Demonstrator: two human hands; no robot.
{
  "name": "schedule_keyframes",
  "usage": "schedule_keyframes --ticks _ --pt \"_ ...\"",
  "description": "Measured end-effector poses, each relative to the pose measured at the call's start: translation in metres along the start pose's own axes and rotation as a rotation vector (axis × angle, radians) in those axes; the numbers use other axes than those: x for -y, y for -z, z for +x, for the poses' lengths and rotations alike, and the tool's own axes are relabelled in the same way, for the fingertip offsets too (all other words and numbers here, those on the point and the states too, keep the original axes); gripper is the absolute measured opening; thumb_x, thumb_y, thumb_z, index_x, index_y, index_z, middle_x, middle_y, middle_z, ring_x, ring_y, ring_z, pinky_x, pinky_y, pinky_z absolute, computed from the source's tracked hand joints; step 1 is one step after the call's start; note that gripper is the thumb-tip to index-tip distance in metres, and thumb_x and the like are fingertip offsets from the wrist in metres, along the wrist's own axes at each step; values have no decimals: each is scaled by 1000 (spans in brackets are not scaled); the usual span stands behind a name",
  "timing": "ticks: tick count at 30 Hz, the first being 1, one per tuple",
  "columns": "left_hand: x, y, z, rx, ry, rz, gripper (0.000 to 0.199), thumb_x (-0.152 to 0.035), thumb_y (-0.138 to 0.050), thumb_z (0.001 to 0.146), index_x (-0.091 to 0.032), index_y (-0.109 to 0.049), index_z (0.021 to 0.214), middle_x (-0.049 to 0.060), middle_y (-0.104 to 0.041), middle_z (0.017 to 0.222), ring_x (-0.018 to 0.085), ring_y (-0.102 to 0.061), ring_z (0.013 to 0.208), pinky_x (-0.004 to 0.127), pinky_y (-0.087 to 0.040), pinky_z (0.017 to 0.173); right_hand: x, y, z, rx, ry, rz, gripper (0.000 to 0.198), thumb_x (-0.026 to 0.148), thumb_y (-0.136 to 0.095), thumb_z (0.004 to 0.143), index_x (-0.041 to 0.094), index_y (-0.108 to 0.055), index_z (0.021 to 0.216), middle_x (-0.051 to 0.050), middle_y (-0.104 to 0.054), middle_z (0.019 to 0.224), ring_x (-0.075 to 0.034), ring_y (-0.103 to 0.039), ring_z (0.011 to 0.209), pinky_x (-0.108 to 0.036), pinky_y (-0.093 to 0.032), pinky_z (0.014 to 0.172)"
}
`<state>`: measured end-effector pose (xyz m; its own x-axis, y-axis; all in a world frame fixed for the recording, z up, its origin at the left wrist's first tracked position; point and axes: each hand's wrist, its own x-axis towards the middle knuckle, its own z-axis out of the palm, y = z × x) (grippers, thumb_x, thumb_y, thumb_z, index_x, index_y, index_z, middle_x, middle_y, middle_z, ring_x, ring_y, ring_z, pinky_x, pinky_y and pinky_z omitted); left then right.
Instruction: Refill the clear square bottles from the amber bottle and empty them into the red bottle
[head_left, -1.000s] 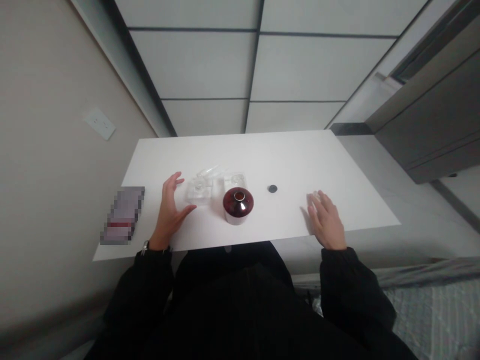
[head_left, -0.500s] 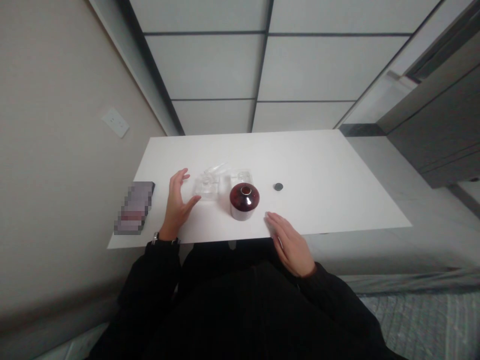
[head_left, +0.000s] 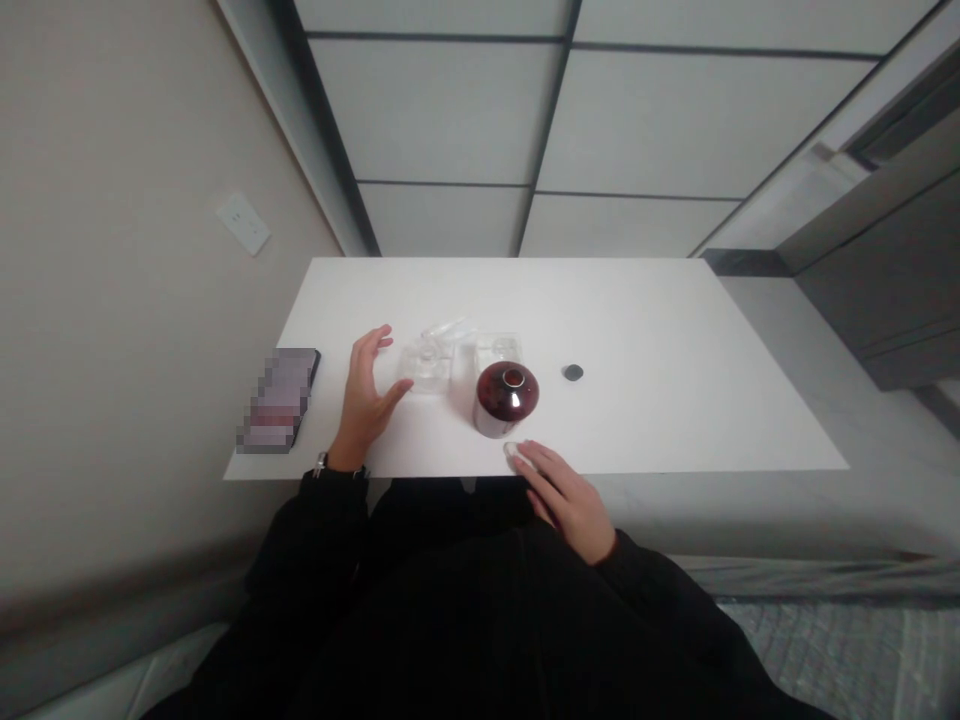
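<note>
My left hand (head_left: 367,400) rests on the white table, fingers curved and thumb apart. It holds nothing, and its thumb tip is by the left clear plastic piece (head_left: 427,368). A lidded jar (head_left: 493,418) with a pale body and a glossy dark red domed lid (head_left: 507,391) stands upright right of it. Partly behind the jar lies another clear plastic piece (head_left: 498,346). My right hand (head_left: 566,500) is at the table's front edge, its fingertips closed on a small white object (head_left: 511,451) just in front of the jar. Its exact kind cannot be made out.
A phone (head_left: 281,400) with a blurred screen lies at the left end of the white table (head_left: 675,380). Right of the jar is a small dark round disc (head_left: 573,372). Thin clear plastic (head_left: 448,328) lies behind the left piece. A wall with a socket (head_left: 244,222) borders the left.
My right hand has moved left toward the jar's front, and the small white object now shows at its fingertips. My left hand keeps its pose. The whole view has shifted slightly.
</note>
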<state>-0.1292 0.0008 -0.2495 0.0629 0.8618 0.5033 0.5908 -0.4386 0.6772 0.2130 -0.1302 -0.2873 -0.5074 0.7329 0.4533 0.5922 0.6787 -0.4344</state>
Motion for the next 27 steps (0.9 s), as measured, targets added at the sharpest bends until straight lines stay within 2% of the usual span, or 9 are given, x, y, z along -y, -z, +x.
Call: schedule_keyframes --ticks 2,6,10,15,19,23,27 --pt "-1 0 0 -3 -10 0 88 -84 -56 91 -24 -45 155 19 -54 152 33 -62 132 56 -50 115 4 -7 8 40 62 30 69 13 -45 107 26 -24 172 -13 -61 158 -27 -49 154 -50 -55 119" --pt "-1 0 0 -1 -27 17 83 -81 -56 94 -23 -48 153 18 -57 148 32 -62 130 54 -50 114 13 -20 32 156 214 77 68 32 -47 111 15 -22 172 -17 -54 163 -29 -39 160 -51 -49 125" --pt "0 0 1 14 -22 48 82 -83 -52 95 -23 -50 151 17 -60 145 31 -63 128 53 -51 113 24 -43 65 248 271 22 57 17 -44 110 15 -37 167 -13 -50 166 -25 -36 161 -45 -42 130" --pt "-1 1 1 2 10 43 77 -80 -47 99 -22 -50 150 17 -59 145 30 -63 127 53 -51 113 32 -70 89 307 317 -11 56 27 -53 109 12 -45 162 -15 -48 167 -27 -39 160 -45 -45 128" --pt "-2 2 1 5 20 40 74 -78 -44 101 -22 -51 150 18 -59 145 30 -63 128 53 -51 113 29 -67 74 248 282 -11 61 18 -55 107 11 -39 165 -17 -47 167 -28 -39 159 -45 -45 128" --pt "-3 2 1 0 14 38 72 -76 -45 101 -22 -52 149 17 -60 145 30 -64 127 52 -51 112 22 -48 44 163 204 -32 74 8 -49 105 16 -19 172 -14 -47 167 -29 -42 158 -49 -48 126" --pt "-4 2 0 -3 15 34 70 -74 -45 102 -23 -52 149 17 -60 145 30 -64 127 53 -52 111 15 -27 17 105 97 -108 82 9 -50 105 21 -7 174 -12 -51 165 -28 -48 155 -47 -53 122"
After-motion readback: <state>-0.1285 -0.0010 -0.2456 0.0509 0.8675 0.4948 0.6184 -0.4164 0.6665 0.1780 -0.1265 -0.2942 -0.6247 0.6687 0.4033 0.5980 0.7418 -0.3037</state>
